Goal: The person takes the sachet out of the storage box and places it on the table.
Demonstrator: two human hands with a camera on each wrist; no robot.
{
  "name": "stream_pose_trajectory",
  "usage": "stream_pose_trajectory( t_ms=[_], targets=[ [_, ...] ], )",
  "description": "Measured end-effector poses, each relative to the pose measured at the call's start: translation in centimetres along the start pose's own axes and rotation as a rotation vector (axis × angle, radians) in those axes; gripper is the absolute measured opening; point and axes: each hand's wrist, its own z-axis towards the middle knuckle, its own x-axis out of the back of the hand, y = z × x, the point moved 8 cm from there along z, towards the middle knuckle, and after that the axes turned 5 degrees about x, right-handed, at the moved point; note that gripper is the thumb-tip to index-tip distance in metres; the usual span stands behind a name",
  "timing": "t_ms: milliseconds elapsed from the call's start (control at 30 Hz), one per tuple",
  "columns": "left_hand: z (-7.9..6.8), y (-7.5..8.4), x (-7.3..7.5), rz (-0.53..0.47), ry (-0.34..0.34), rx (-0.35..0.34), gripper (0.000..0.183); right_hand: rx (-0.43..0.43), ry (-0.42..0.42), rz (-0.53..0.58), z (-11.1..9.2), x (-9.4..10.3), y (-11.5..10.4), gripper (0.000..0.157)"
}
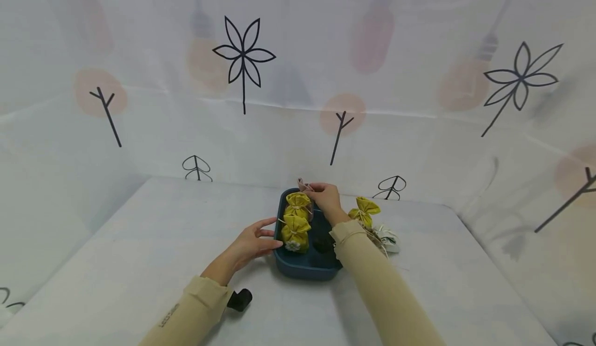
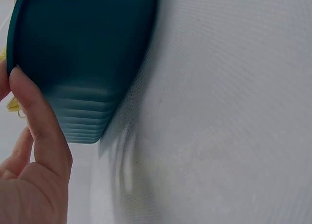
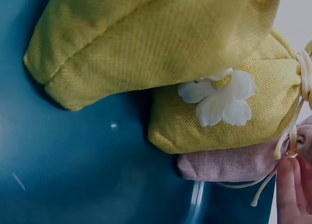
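Observation:
A pink drawstring pouch (image 3: 229, 163) stands in the far part of the blue basket (image 1: 302, 272). My right hand (image 1: 327, 199) pinches its gathered neck and cord. Two yellow drawstring pouches, a near one (image 1: 296, 229) and one (image 3: 265, 95) with a white flower, line the basket's left side, beside the pink one. My left hand (image 1: 251, 242) rests against the left wall, fingers spread. In the left wrist view, fingertips (image 2: 24, 80) touch the basket's outside just below the rim. A dark item (image 1: 321, 242) sits inside the basket.
Right of the basket lie another yellow pouch (image 1: 364, 211) and a white pouch (image 1: 387, 240) with green, partly behind my right sleeve. A small black object (image 1: 240, 300) lies by my left sleeve. Patterned white cloth (image 1: 298, 77) backs the white table (image 1: 163, 232).

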Motion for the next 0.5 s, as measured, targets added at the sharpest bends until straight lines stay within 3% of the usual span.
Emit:
stream_pose_trajectory(
  t_ms=[500],
  targets=[
    [-0.06, 0.07, 0.02, 0.015, 0.000, 0.007, 0.070, -0.035, 0.006, 0.045, 0.11, 0.06, -0.05, 0.024]
  ],
)
